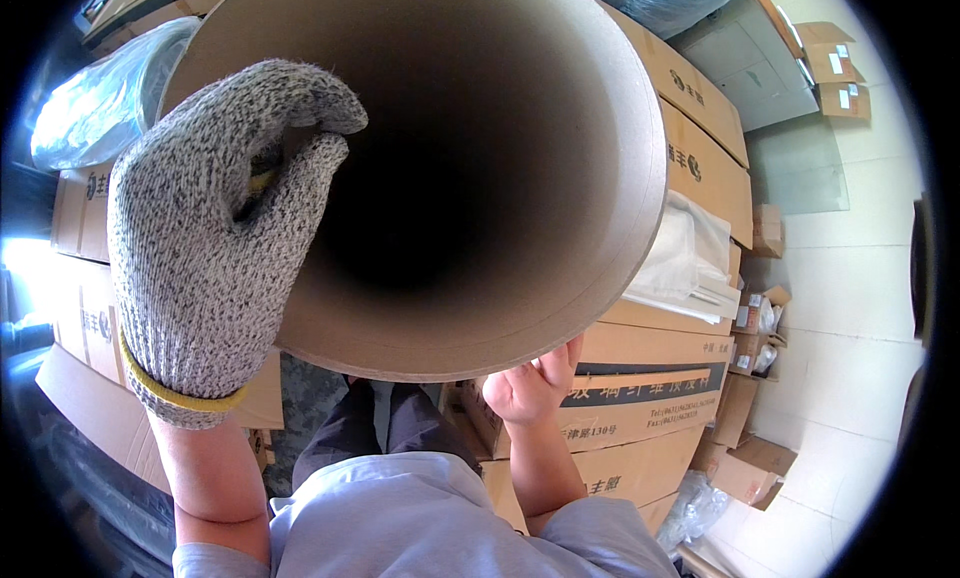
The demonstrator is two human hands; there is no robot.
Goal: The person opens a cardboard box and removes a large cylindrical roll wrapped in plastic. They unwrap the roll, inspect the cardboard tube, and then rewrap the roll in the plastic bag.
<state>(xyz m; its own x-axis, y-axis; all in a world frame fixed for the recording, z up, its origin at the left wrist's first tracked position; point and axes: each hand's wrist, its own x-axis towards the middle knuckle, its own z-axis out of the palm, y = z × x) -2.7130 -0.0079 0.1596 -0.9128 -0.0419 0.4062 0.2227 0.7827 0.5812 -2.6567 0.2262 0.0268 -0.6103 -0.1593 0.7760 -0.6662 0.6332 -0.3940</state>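
A wide brown cardboard tube fills the upper middle, its round open end toward me and its inside fading to black. My left hand wears a grey speckled knit glove with a yellow cuff. It is in front of the tube's left rim, with thumb and fingertips brought together over the opening. Whatever is in that pinch, if anything, is hidden. Bare, my right hand rests against the outside of the tube at its lower right rim. Part of its fingers is hidden behind the tube.
Stacked printed cartons stand to the right, with white plastic sheeting on them. A plastic-wrapped roll lies at left. Small opened boxes sit on the pale floor at far right, near clear plastic wrap.
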